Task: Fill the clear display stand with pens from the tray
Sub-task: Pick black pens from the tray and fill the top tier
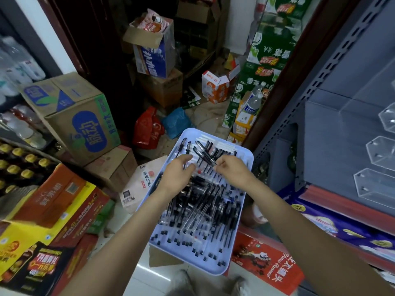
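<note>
A pale blue tray [248,165] sits low in the middle, heaped with several black-capped pens [205,201]. My right hand [233,169] is over the tray's far half and pinches a couple of black pens [204,155] that stick up and to the left. Beside it, my left hand [177,174] reaches into the pile with its fingers bent down among the pens; whether it grips any is hidden. The clear display stand [378,154], with hexagonal pockets, hangs on the grey shelf back at the right, and its pockets look empty.
Cardboard cartons [81,116] and drink crates [53,201] crowd the left. Boxes and bags litter the floor beyond the tray. A red box [265,263] lies at the tray's right. The grey metal shelf [320,129] rises on the right.
</note>
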{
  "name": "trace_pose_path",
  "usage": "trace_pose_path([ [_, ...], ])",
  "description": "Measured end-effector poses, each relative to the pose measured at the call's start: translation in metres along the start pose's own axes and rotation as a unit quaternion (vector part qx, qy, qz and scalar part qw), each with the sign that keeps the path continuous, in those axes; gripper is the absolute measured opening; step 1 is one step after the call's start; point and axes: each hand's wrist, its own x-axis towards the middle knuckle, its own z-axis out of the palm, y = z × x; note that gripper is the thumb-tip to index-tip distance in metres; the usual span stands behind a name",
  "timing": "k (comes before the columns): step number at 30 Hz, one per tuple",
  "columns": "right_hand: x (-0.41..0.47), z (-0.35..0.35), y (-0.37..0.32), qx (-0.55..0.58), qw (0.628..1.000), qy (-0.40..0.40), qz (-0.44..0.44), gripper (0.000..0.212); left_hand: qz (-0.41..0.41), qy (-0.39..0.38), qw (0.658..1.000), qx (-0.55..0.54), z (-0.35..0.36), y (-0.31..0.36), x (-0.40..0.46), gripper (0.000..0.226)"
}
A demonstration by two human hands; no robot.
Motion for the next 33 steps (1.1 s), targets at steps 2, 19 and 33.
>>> trace_pose_path([
  [2,-0.012,-0.013,-0.008,0.050,0.998,0.022,-0.025,0.020,0.018,-0.015,0.997,-0.079,0.001,0.029,0.000,0.020],
  [19,-0.149,-0.256,0.057,0.258,0.880,0.349,-0.193,0.033,0.395,0.072,0.905,0.143,0.110,0.282,-0.015,0.020],
  [33,-0.196,-0.399,0.181,0.404,0.764,0.465,-0.193,0.009,0.399,0.157,0.878,0.214,0.207,0.399,-0.003,0.030],
])
